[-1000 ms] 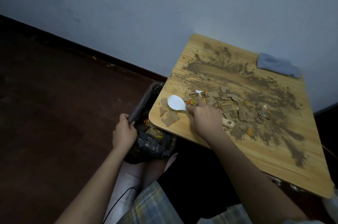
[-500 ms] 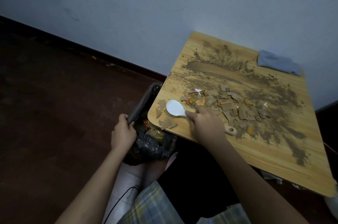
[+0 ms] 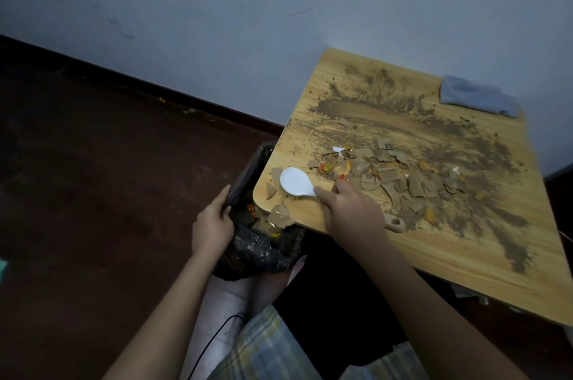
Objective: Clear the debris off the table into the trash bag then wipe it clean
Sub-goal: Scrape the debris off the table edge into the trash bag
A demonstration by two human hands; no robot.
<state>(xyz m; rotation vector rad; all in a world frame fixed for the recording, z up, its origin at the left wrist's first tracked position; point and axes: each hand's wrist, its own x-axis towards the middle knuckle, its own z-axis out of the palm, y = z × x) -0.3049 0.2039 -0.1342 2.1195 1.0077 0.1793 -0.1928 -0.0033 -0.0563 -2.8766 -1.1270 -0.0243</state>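
A small wooden table (image 3: 483, 262) carries a pile of torn cardboard scraps (image 3: 390, 178) and smeared brown dirt (image 3: 366, 107). My right hand (image 3: 353, 212) grips the handle of a white paddle spoon (image 3: 294, 182), whose blade lies near the table's left corner among loose scraps. A few scraps (image 3: 280, 214) hang over that edge. Below the corner, my left hand (image 3: 212, 226) pinches the rim of a black trash bag (image 3: 257, 251) and holds it open; coloured scraps lie inside.
A folded grey cloth (image 3: 474, 96) rests on the table's far right corner by the white wall (image 3: 279, 7). A dark red floor (image 3: 93, 193) stretches to the left. My legs and a thin black cable (image 3: 210, 345) sit below the bag.
My right hand has dragged the white spoon leftward toward the table's corner, pushing scraps to the edge above the bag. My left hand stays on the bag's rim.
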